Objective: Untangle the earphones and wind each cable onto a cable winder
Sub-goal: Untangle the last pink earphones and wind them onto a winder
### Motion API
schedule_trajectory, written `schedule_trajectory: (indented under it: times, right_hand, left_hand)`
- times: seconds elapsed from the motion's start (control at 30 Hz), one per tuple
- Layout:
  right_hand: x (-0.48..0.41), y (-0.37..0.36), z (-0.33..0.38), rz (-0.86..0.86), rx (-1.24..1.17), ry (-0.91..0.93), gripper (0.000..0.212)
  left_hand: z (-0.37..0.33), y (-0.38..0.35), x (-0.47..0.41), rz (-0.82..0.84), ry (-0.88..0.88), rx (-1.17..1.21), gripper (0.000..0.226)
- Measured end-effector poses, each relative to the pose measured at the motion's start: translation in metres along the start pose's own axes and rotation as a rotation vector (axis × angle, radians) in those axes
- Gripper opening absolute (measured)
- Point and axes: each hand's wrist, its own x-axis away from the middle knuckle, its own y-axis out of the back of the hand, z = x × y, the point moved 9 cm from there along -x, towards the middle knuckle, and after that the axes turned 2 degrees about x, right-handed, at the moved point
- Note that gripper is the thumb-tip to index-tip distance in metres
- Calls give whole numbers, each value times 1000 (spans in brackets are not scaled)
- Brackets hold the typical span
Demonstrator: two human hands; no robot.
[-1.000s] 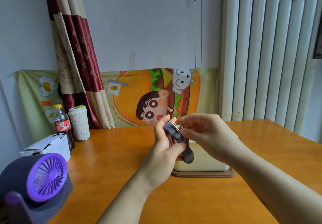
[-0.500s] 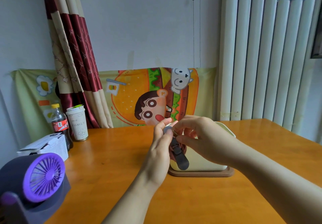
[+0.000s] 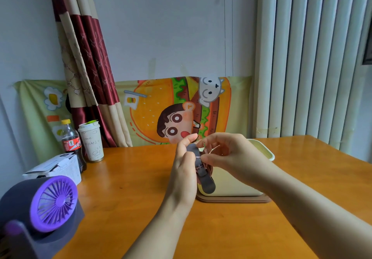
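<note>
Above the table's middle, my left hand (image 3: 184, 170) grips a dark grey cable winder (image 3: 205, 182) with reddish earphone cable (image 3: 207, 167) wound round its waist. The winder's lower tab hangs free below my palm. My right hand (image 3: 225, 154) pinches the thin loose end of the cable right beside the winder's top, and the small metal plug (image 3: 204, 145) sticks up between the fingers. The earbuds are hidden behind my hands.
A cream box (image 3: 237, 186) on a brown base (image 3: 233, 199) stands just behind my hands. At the left are a purple fan (image 3: 53, 203), a white carton (image 3: 54, 169), a cola bottle (image 3: 71, 143) and a paper cup (image 3: 91, 142). The orange table (image 3: 130, 208) reaches the wall.
Both hands have sunk a little toward the box, and the winder now hangs more upright. My right fingers have shifted along the cable end at the winder's top.
</note>
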Motion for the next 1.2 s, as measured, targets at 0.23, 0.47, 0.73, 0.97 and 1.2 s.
schedule_trajectory:
  times: [0.23, 0.47, 0.73, 0.97, 1.2]
  right_hand:
    - [-3, -17, -26, 163, -518, -244, 17]
    - [-2, -10, -32, 149, -635, -278, 32]
    - [0, 3, 1, -16, 51, 29, 25]
    - [5, 11, -10, -198, -149, -24, 17]
    - [5, 5, -13, -103, -260, -40, 17]
  left_hand:
    - [4, -3, 0, 27, 46, 174, 48]
    - [-1, -12, 4, 83, 116, 375, 53]
    - [2, -11, 3, 88, 173, 363, 38]
    - [2, -9, 5, 59, 184, 340, 36]
    - [7, -6, 6, 16, 251, 381, 33]
